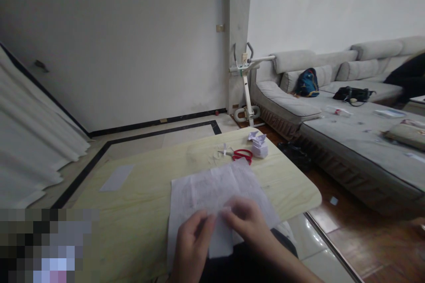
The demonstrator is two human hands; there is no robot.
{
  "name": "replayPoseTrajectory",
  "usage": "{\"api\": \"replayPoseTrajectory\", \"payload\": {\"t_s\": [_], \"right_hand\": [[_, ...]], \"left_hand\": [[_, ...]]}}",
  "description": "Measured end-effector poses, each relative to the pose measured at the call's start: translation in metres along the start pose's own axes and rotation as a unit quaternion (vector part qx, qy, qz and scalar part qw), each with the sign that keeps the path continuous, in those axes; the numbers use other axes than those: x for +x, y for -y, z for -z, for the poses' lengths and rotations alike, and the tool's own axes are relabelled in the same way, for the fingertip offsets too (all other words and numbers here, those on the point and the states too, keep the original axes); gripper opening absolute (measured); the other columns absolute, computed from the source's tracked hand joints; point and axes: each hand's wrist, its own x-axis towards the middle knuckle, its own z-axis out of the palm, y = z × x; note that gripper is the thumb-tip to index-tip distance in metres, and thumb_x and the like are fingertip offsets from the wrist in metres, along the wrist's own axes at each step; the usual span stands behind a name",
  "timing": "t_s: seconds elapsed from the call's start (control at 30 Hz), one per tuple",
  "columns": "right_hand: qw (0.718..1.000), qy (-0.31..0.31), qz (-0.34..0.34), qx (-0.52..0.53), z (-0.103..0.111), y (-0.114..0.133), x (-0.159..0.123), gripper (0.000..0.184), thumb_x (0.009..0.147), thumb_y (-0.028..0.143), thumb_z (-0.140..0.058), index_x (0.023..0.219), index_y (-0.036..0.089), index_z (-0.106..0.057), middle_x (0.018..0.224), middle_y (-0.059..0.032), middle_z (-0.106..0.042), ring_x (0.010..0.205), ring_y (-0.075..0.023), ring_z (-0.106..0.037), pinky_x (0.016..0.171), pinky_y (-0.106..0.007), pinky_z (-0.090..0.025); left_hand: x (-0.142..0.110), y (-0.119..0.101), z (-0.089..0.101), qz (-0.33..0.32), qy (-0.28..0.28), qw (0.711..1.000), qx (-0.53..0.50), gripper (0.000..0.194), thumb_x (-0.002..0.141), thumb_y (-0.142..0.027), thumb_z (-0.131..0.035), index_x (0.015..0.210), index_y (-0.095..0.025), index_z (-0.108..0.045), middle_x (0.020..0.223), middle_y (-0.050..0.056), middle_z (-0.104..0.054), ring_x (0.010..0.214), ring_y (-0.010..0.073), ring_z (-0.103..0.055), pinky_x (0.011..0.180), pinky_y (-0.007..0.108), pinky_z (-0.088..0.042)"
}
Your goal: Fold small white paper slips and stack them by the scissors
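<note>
At the table's near edge, my left hand [195, 239] and my right hand [245, 216] meet with fingertips pinched. Between them they hold a small white piece of paper [221, 241], which hangs down toward my lap. Its upper edge is hidden behind the fingers. Under and beyond my hands lies a large creased sheet of paper [206, 185], with faint marks on it. Past the sheet's far edge rest red-handled scissors [242, 155] with thin paper scraps beside the blades. Folded paper shapes [260, 147] stand to the right of the scissors.
A pale wooden table [142, 216] carries everything, with a loose paper rectangle [117, 177] at its left. Beyond the right edge are a grey sofa [358, 137] with bags, and a white exercise machine [246, 88]. A person's dark sleeve [408, 75] shows far right.
</note>
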Motion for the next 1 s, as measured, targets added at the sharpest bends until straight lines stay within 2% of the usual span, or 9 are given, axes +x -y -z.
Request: {"api": "replayPoseTrajectory", "payload": {"t_s": [0.43,0.47,0.5,0.53,0.6,0.73,0.83,0.9,1.0], "right_hand": [[1.000,0.002,-0.001,-0.007,0.002,0.002,0.001,0.027,0.079,0.040,-0.064,0.066,0.017,-0.060,0.058,0.0028,-0.049,0.056,-0.0135,-0.046,0.053,-0.025,-0.037],[1.000,0.005,-0.002,-0.005,0.003,0.001,0.000,0.028,0.080,0.041,-0.064,0.066,0.017,-0.061,0.059,0.0023,-0.050,0.056,-0.0139,-0.047,0.054,-0.026,-0.039],[1.000,0.008,0.002,-0.007,0.005,0.000,-0.001,0.028,0.080,0.042,-0.065,0.067,0.017,-0.061,0.060,0.0016,-0.053,0.057,-0.0146,-0.049,0.055,-0.026,-0.040],[1.000,0.007,0.000,-0.011,0.007,-0.002,-0.001,0.029,0.082,0.043,-0.064,0.067,0.018,-0.061,0.061,0.0010,-0.054,0.059,-0.0152,-0.051,0.055,-0.026,-0.041],[1.000,-0.004,0.000,-0.012,0.011,-0.007,0.001,0.030,0.082,0.044,-0.065,0.067,0.019,-0.062,0.064,-0.0005,-0.059,0.062,-0.0166,-0.054,0.056,-0.026,-0.043],[0.999,-0.005,-0.016,-0.030,0.013,-0.014,0.004,0.033,0.081,0.049,-0.065,0.068,0.019,-0.065,0.063,-0.0013,-0.060,0.061,-0.0177,-0.055,0.055,-0.026,-0.045],[0.999,-0.005,-0.020,-0.049,0.010,-0.010,0.004,0.035,0.080,0.052,-0.065,0.067,0.020,-0.066,0.063,-0.0019,-0.061,0.061,-0.0189,-0.056,0.055,-0.027,-0.045],[0.998,-0.010,-0.027,-0.055,0.007,-0.006,0.003,0.035,0.079,0.053,-0.065,0.066,0.020,-0.067,0.062,-0.0017,-0.060,0.060,-0.0191,-0.056,0.054,-0.028,-0.045],[0.998,-0.018,-0.035,-0.052,0.005,0.000,0.003,0.037,0.076,0.056,-0.066,0.064,0.021,-0.067,0.061,-0.0021,-0.061,0.059,-0.0197,-0.056,0.053,-0.027,-0.046]], "left_hand": [[0.001,0.000,-0.005,-0.029,-0.014,0.999,0.015,0.029,0.086,-0.044,-0.057,0.069,-0.022,-0.065,0.063,0.001,-0.066,0.062,0.0205,-0.064,0.055,0.025,-0.052],[0.004,0.001,-0.001,-0.032,-0.007,0.999,0.022,0.027,0.086,-0.043,-0.057,0.073,-0.022,-0.067,0.066,0.002,-0.069,0.064,0.0204,-0.065,0.058,0.025,-0.052],[0.008,0.003,0.008,-0.033,0.003,0.999,0.030,0.025,0.087,-0.043,-0.058,0.088,-0.022,-0.071,0.079,0.003,-0.074,0.075,0.0212,-0.069,0.067,0.026,-0.054],[0.013,0.005,0.022,-0.040,-0.017,0.998,0.053,0.029,0.086,-0.044,-0.059,0.099,-0.022,-0.071,0.088,0.005,-0.076,0.083,0.0216,-0.069,0.076,0.027,-0.054],[0.025,0.010,0.065,-0.002,-0.099,0.989,0.108,0.040,0.086,-0.051,-0.054,0.107,-0.021,-0.069,0.096,0.006,-0.076,0.090,0.0222,-0.070,0.081,0.029,-0.053],[0.041,0.026,0.193,0.063,-0.193,0.962,0.181,0.052,0.078,-0.057,-0.056,0.107,-0.016,-0.067,0.111,0.012,-0.073,0.105,0.0280,-0.066,0.092,0.035,-0.049],[0.043,0.046,0.279,0.136,-0.238,0.930,0.244,0.046,0.063,-0.056,-0.064,0.084,-0.015,-0.069,0.091,0.014,-0.076,0.099,0.0380,-0.066,0.087,0.043,-0.049],[0.040,0.062,0.316,0.188,-0.223,0.918,0.269,0.036,0.056,-0.054,-0.068,0.063,-0.018,-0.066,0.066,0.010,-0.073,0.083,0.0389,-0.069,0.072,0.041,-0.051],[0.030,0.083,0.341,0.241,-0.190,0.908,0.285,0.035,0.059,-0.054,-0.067,0.050,-0.021,-0.061,0.048,0.003,-0.065,0.064,0.0321,-0.068,0.057,0.034,-0.048]]}}
